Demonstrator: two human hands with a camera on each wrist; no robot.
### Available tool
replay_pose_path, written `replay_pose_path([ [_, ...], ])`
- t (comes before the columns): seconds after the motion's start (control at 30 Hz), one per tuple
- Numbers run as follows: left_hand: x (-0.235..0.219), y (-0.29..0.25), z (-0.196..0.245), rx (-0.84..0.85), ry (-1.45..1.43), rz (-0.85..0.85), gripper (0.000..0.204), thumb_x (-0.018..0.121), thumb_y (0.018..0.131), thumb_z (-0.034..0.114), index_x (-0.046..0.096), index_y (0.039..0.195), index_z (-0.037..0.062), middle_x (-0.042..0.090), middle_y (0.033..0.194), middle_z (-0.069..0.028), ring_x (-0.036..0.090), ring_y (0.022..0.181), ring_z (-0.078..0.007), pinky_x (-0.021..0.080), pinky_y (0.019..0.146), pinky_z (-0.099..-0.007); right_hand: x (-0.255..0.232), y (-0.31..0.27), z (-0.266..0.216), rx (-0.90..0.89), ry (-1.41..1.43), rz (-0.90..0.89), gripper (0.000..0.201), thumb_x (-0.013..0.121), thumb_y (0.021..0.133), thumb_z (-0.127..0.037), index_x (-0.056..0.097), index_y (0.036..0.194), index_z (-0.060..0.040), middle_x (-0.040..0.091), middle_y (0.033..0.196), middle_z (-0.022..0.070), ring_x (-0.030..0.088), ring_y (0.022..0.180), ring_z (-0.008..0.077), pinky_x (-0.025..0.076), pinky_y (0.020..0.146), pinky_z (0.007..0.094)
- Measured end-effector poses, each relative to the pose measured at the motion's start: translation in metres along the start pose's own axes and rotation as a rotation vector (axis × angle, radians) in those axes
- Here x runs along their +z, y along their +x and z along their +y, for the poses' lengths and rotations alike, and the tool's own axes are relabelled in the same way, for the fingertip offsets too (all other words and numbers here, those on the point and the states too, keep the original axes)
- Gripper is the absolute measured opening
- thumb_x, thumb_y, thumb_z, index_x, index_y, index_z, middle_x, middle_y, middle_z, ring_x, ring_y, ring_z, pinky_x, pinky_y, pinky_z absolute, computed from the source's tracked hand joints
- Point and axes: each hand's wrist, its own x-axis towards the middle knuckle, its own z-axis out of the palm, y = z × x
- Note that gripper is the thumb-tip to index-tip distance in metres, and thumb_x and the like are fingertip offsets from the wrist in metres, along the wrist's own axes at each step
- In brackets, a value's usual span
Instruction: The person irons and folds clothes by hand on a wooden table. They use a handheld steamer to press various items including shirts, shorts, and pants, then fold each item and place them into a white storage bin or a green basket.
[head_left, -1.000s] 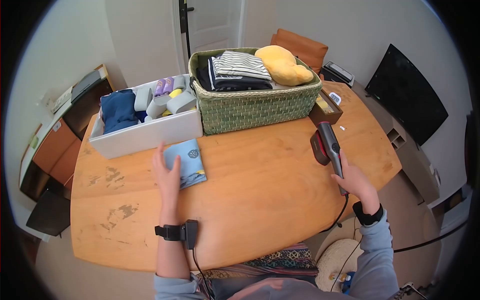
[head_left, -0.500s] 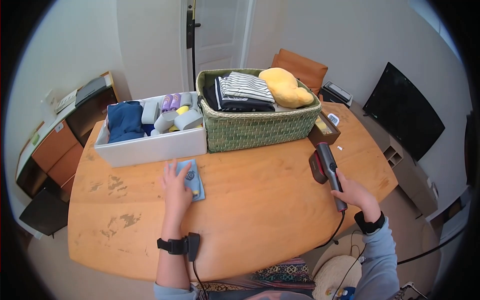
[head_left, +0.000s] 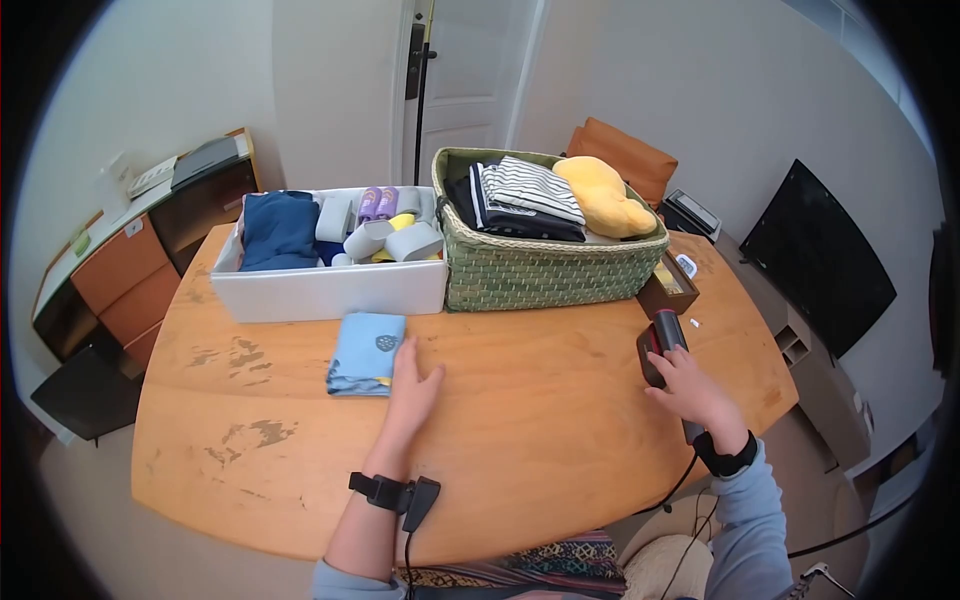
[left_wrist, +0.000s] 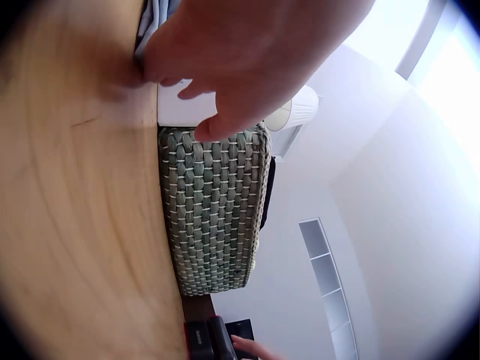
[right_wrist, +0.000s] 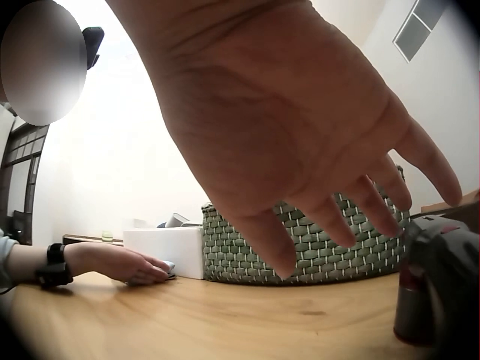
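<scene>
— How is the left hand held?
— With fingers extended and thumb spread, its fingertips rested against the right side of the folded blue cloth; nothing is gripped.
— And the right hand?
— It is held palm down, fingers spread loosely over the steamer, ungripped; whether contact is made cannot be told.
— Where are the things placed?
— On the desk: the cloth left of centre, the steamer nearer the right edge. The left forearm is stretched across the near edge.

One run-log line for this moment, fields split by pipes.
left hand: beside folded blue cloth | right hand: spread over steamer | table: white box beside green basket
</scene>
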Motion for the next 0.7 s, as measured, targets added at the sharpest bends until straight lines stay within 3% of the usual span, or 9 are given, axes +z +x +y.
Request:
replay_pose_path([
  [0.03, 0.001, 0.001, -0.006, 0.012, 0.07, 0.159, 0.066, 0.06, 0.082, 0.015, 0.031, 0.138, -0.0028, 0.031, 0.142, -0.0242, 0.028, 0.134, -0.0357, 0.025, 0.11, -0.0384, 0.001, 0.003, -0.003, -0.003, -0.003, -0.001, 0.056, 0.061, 0.083, -0.027, 0.043, 0.13, -0.0027, 0.046, 0.124, 0.0216, 0.036, 0.126, 0.0398, 0.039, 0.1, 0.0428],
  [0.13, 0.003, -0.001, -0.01, -0.005, 0.195, 0.317, 0.066, 0.06, 0.082, 0.015, 0.03, 0.138, -0.0034, 0.03, 0.142, -0.0253, 0.026, 0.134, -0.0373, 0.022, 0.111, -0.0402, 0.004, 0.014, -0.01, -0.041, -0.009, -0.026, 0.052, 0.06, 0.083, -0.026, 0.046, 0.128, -0.0031, 0.045, 0.126, 0.0224, 0.033, 0.129, 0.04, 0.037, 0.102, 0.0434],
  [0.23, 0.006, 0.002, -0.013, 0.056, 0.137, 0.264, 0.065, 0.06, 0.082, 0.014, 0.031, 0.138, -0.0029, 0.031, 0.141, -0.0255, 0.026, 0.134, -0.0373, 0.023, 0.11, -0.041, 0.01, 0.03, -0.023, -0.121, -0.019, -0.015, 0.05, 0.058, 0.085, -0.027, 0.046, 0.129, -0.0053, 0.042, 0.132, 0.0217, 0.035, 0.128, 0.0371, 0.035, 0.103, 0.0435],
  [0.33, 0.01, 0.003, -0.015, 0.106, 0.089, 0.224, 0.064, 0.06, 0.082, 0.015, 0.033, 0.137, -0.0016, 0.031, 0.141, -0.0254, 0.026, 0.134, -0.0372, 0.023, 0.11, -0.0408, 0.023, 0.057, -0.051, -0.232, 0.198, 0.031, 0.043, 0.055, 0.089, -0.026, 0.048, 0.126, -0.0058, 0.049, 0.127, 0.0178, 0.044, 0.122, 0.0322, 0.04, 0.098, 0.0419],
  [0.4, 0.007, 0.002, -0.013, 0.104, 0.079, 0.215, 0.062, 0.06, 0.082, 0.015, 0.034, 0.136, -0.0006, 0.032, 0.141, -0.0253, 0.027, 0.134, -0.0372, 0.023, 0.11, -0.0406, 0.042, 0.08, -0.069, -0.309, 0.819, -0.117, 0.035, 0.051, 0.093, -0.023, 0.05, 0.123, -0.0047, 0.058, 0.115, 0.0136, 0.054, 0.11, 0.0261, 0.045, 0.09, 0.0375],
  [0.43, 0.006, 0.001, -0.012, 0.098, 0.059, 0.202, 0.06, 0.06, 0.082, 0.015, 0.036, 0.136, 0.0003, 0.032, 0.141, -0.0252, 0.027, 0.134, -0.0372, 0.024, 0.11, -0.0404, 0.047, 0.087, -0.079, -0.315, 0.827, -0.113, 0.035, 0.051, 0.093, -0.023, 0.05, 0.123, -0.0047, 0.058, 0.115, 0.0136, 0.054, 0.11, 0.0261, 0.045, 0.09, 0.0375],
  [0.5, 0.004, 0.001, -0.012, 0.095, 0.037, 0.197, 0.057, 0.059, 0.083, 0.014, 0.039, 0.134, 0.0013, 0.033, 0.14, -0.025, 0.028, 0.133, -0.0371, 0.025, 0.109, -0.0401, 0.056, 0.1, -0.096, -0.148, 1.756, -0.475, 0.033, 0.046, 0.096, -0.021, 0.05, 0.123, -0.0035, 0.062, 0.105, 0.0113, 0.059, 0.101, 0.0224, 0.047, 0.086, 0.034],
  [0.6, 0.0, 0.0, -0.009, 0.084, 0.0, 0.167, 0.051, 0.059, 0.083, 0.013, 0.043, 0.131, 0.0031, 0.034, 0.139, -0.0245, 0.03, 0.133, -0.0366, 0.026, 0.109, -0.0394, 0.089, 0.121, -0.102, -0.171, 2.048, -0.591, 0.035, 0.044, 0.096, -0.019, 0.047, 0.126, -0.0019, 0.062, 0.102, 0.0126, 0.06, 0.099, 0.0235, 0.048, 0.084, 0.0345],
  [0.7, 0.001, 0.001, -0.012, 0.093, 0.003, 0.139, 0.046, 0.058, 0.083, 0.011, 0.047, 0.127, 0.005, 0.036, 0.138, -0.0239, 0.031, 0.132, -0.0358, 0.027, 0.108, -0.0389, 0.103, 0.126, -0.095, -0.167, 2.163, -0.684, 0.036, 0.043, 0.096, -0.02, 0.045, 0.128, -0.0021, 0.062, 0.101, 0.0121, 0.06, 0.099, 0.0239, 0.048, 0.084, 0.0353],
])
